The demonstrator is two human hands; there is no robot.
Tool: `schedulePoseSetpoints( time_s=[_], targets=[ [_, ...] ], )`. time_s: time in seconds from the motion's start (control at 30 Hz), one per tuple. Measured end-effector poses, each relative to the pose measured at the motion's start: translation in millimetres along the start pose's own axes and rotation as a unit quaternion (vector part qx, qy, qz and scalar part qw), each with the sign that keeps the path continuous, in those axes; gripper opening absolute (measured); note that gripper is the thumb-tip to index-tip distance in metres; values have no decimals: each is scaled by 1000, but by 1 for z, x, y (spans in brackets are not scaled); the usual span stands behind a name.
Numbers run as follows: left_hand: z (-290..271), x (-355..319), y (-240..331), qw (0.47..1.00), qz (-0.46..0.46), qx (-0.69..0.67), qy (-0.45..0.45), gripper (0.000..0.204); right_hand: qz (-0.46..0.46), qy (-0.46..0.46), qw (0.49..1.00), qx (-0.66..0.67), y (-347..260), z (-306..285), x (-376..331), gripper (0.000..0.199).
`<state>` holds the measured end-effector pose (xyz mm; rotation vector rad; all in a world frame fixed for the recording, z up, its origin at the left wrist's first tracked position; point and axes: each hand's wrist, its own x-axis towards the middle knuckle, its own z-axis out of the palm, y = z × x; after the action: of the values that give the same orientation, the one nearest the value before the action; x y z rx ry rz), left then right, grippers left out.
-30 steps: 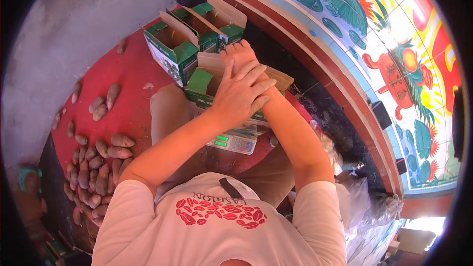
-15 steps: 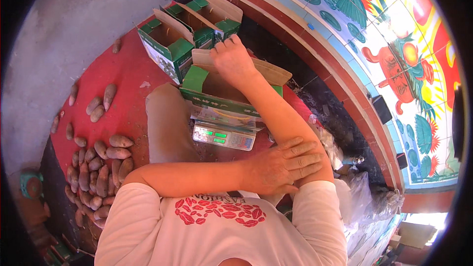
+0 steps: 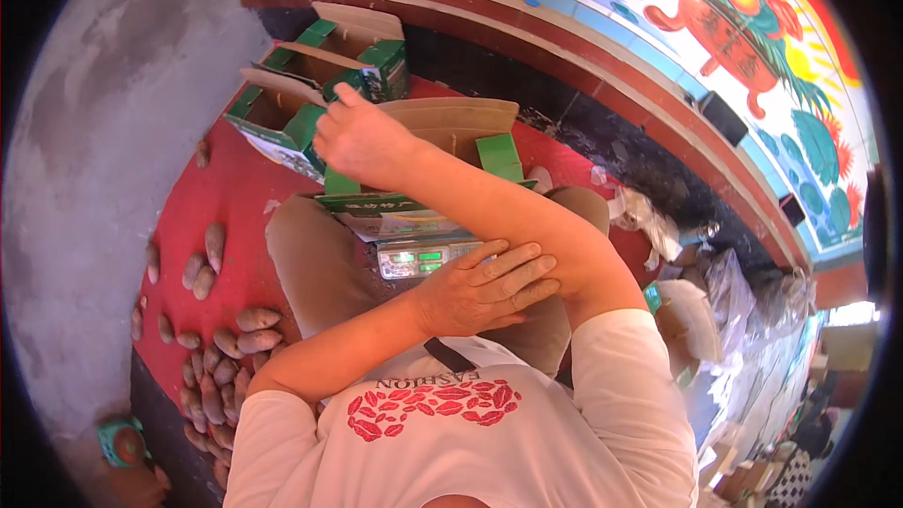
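My left hand [image 3: 484, 292] lies across my right forearm below the elbow, its fingers stretched out against the skin and holding nothing. Bent across in front of me, my right arm reaches over an open green carton [image 3: 499, 158]. Its hand [image 3: 362, 139] is curled in a loose fist above the carton's left end, with nothing visible in it. The arm hides much of the carton's inside. Below the carton, between my knees, a digital scale [image 3: 403, 263] shows lit green displays; my left hand partly covers it.
Two more open green cartons [image 3: 273, 118] [image 3: 386, 61] stand beyond, near the dark wall base. Reddish-brown sweet potatoes [image 3: 226, 372] are heaped on the red mat [image 3: 245, 226] at left, with several scattered farther off. Crumpled clear plastic [image 3: 729, 292] lies at right.
The view has swung, shifting the cartons left. My left hand has slid from near the right elbow along the forearm toward the wrist. The right hand is now nearer the carton's left end.
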<state>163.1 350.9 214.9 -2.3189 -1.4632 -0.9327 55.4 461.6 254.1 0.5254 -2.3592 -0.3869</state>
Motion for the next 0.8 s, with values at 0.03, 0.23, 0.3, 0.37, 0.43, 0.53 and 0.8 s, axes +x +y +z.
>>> schedulePoseSetpoints(
  time_s=[0.03,0.23,0.3,0.37,0.43,0.53,0.8],
  targets=[
    [1,-3,0,1000,6,29,10,55,-11,20,1000,2,-2,-3,1,8],
    [-4,-6,-7,991,45,124,33,46,-3,22,1000,19,-10,-11,2,10],
    [-9,-6,-9,989,58,135,28,45,-6,32,999,6,-9,-13,-1,10],
    [-19,-6,-13,992,-2,122,-7,44,-8,26,1000,-4,-9,-14,1,11],
    [-26,-7,-18,994,-42,104,-6,45,-1,15,1000,-15,-11,-9,1,11],
    [-32,-3,-23,991,-84,103,-11,47,-25,12,1000,-6,-12,6,-4,12],
    [-28,22,-18,994,-101,14,-31,57,-46,-38,998,-5,-15,17,-16,13]
  ],
)
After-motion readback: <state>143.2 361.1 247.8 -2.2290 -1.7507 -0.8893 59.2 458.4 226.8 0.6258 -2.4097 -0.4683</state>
